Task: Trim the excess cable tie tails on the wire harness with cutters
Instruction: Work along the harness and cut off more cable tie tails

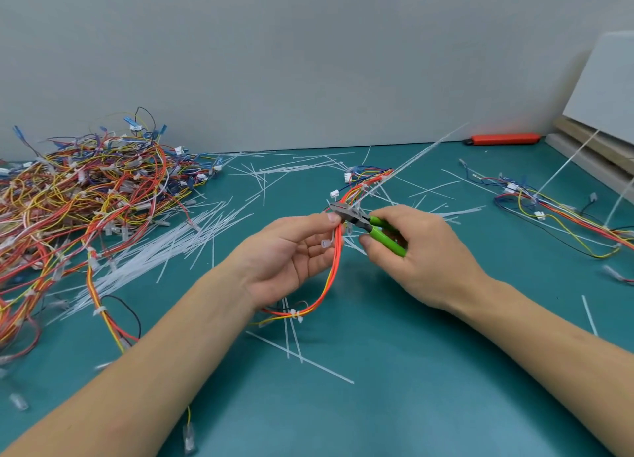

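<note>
My left hand (291, 254) pinches a red, orange and yellow wire harness (334, 271) between thumb and fingers, just above the green table. My right hand (415, 247) grips green-handled cutters (384, 232). Their metal jaws (343, 211) sit at the harness right by my left thumb. A long white cable tie tail (425, 151) sticks up and to the right from the harness beyond the jaws. Another white tie (296, 314) binds the harness lower down, near my left wrist.
A big tangled heap of harnesses (89, 196) covers the left of the table. Cut white tie tails (164, 247) lie scattered across the middle. More harnesses (562, 213) lie at the right. A red tool (501, 138) rests by the back wall, white boards (603, 89) at far right.
</note>
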`<state>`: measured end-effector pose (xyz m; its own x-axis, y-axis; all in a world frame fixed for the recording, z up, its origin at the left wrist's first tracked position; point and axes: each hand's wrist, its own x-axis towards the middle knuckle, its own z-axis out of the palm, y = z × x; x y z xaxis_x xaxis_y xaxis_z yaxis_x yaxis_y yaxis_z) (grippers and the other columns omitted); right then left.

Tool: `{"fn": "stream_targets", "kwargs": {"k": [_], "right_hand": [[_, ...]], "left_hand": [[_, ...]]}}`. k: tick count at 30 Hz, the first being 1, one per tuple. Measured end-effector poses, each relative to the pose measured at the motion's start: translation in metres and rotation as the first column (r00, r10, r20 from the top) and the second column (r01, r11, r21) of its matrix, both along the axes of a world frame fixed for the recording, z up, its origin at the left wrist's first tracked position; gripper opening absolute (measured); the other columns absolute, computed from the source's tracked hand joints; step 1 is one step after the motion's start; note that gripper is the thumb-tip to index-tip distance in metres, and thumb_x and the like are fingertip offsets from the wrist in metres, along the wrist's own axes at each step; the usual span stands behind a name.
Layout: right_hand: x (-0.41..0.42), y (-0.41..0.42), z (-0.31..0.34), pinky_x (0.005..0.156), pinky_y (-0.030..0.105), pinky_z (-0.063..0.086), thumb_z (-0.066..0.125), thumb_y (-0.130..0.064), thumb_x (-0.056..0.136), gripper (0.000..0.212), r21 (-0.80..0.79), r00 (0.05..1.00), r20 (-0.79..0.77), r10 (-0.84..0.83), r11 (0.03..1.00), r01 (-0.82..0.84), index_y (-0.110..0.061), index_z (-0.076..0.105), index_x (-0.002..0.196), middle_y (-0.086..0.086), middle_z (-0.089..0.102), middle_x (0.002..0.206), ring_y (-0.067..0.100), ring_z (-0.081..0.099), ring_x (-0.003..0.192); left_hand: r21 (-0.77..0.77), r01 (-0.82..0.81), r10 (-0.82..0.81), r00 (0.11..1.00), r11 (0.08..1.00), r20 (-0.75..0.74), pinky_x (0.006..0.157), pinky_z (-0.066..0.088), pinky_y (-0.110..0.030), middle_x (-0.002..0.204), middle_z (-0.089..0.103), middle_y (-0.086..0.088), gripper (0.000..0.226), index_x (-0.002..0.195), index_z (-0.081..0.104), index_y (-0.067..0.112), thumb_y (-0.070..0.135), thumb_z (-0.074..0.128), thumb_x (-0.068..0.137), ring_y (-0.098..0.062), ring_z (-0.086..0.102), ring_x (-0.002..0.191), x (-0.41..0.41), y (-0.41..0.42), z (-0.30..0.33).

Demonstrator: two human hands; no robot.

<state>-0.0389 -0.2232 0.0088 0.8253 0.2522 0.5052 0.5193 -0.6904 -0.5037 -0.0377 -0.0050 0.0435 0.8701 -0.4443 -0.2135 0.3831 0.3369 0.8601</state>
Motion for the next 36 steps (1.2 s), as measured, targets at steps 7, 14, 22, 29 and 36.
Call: {"fn": "stream_targets", "kwargs": {"k": [7, 14, 22, 29, 36], "right_hand": [[0.0, 0.0, 0.0006, 0.075, 0.03, 0.046, 0.053, -0.058, 0.091, 0.032, -0.017, 1.0, 0.001, -0.008, 1.0, 0.008, -0.032, 0.065, 0.104, -0.014, 0.059, 0.083, 0.007, 0.054, 0.081], [-0.0012, 0.0004, -0.0004, 0.056, 0.033, 0.042, 0.052, -0.063, 0.089, 0.036, -0.061, 0.995, -0.001, -0.104, 0.993, 0.103, -0.028, 0.056, 0.08, -0.009, 0.054, 0.065, 0.012, 0.053, 0.065], [-0.0032, 0.0031, 0.0027, 0.1, 0.04, 0.045, 0.046, -0.066, 0.09, 0.062, -0.079, 0.999, -0.041, -0.036, 0.996, 0.033, -0.024, 0.062, 0.132, -0.01, 0.061, 0.105, 0.013, 0.054, 0.104], [-0.0034, 0.0035, 0.0012, 0.058, 0.033, 0.041, 0.049, -0.067, 0.09, 0.038, -0.046, 0.994, -0.006, -0.109, 0.993, 0.109, -0.03, 0.055, 0.082, -0.009, 0.053, 0.065, 0.011, 0.052, 0.066], [-0.0027, 0.002, 0.0006, 0.068, 0.036, 0.048, 0.051, -0.064, 0.09, 0.035, -0.018, 0.998, -0.029, -0.061, 0.998, 0.06, -0.032, 0.065, 0.095, -0.011, 0.06, 0.077, 0.011, 0.055, 0.074]], "left_hand": [[0.017, -0.003, 0.002, 0.999, 1.0, 0.042, 0.058, 0.055, -0.017, 0.074, 0.07, 0.0, 0.009, 0.079, 0.081, 0.013, 0.017, 0.073, 0.081, -0.007, 0.064, 0.06, 0.0005, -0.0003, -0.0004], [0.011, -0.014, 0.014, 1.0, 1.0, 0.003, 0.056, 0.055, -0.017, 0.072, 0.068, -0.001, 0.009, 0.082, 0.081, 0.012, 0.015, 0.074, 0.078, -0.007, 0.061, 0.058, -0.0002, -0.0029, -0.0023], [0.015, -0.027, 0.027, 1.0, 1.0, 0.007, 0.057, 0.055, -0.017, 0.073, 0.069, -0.001, 0.008, 0.076, 0.08, 0.013, 0.017, 0.074, 0.079, -0.008, 0.064, 0.06, 0.0002, -0.0026, -0.0016], [0.045, -0.039, 0.038, 0.999, 0.998, 0.029, 0.058, 0.056, -0.018, 0.074, 0.071, -0.001, 0.009, 0.08, 0.082, 0.013, 0.019, 0.075, 0.076, -0.007, 0.066, 0.062, 0.0017, -0.0018, -0.0025], [0.039, -0.034, 0.033, 0.999, 0.999, 0.033, 0.059, 0.056, -0.019, 0.075, 0.071, -0.001, 0.011, 0.082, 0.082, 0.012, 0.018, 0.076, 0.075, -0.008, 0.067, 0.062, -0.0002, -0.0034, -0.0024]]}}
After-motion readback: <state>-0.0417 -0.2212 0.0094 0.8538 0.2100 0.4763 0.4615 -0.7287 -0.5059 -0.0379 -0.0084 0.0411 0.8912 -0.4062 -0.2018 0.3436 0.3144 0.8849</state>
